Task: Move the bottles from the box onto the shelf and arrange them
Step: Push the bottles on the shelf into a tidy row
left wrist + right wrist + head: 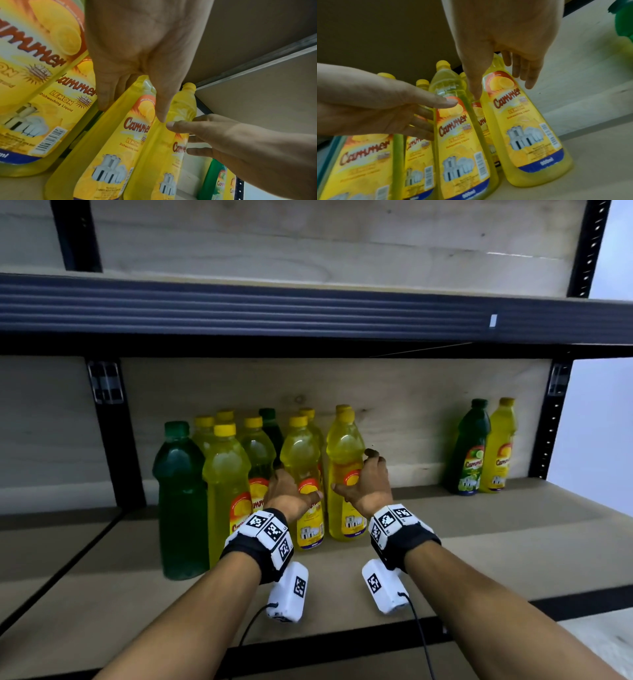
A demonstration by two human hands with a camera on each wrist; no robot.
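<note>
Standing upright, yellow lemon bottles (303,474), orange-labelled, hands (291,494) spread beside them

Pale plywood back panel (394,392) lining rack behind, grain and knot showing. Black perforated metal uprights (551,433) standing at both sides. Dark ribbed steel beam (239,309) crossing overhead. White wall (596,419) showing at right, catching soft, even light.
</note>
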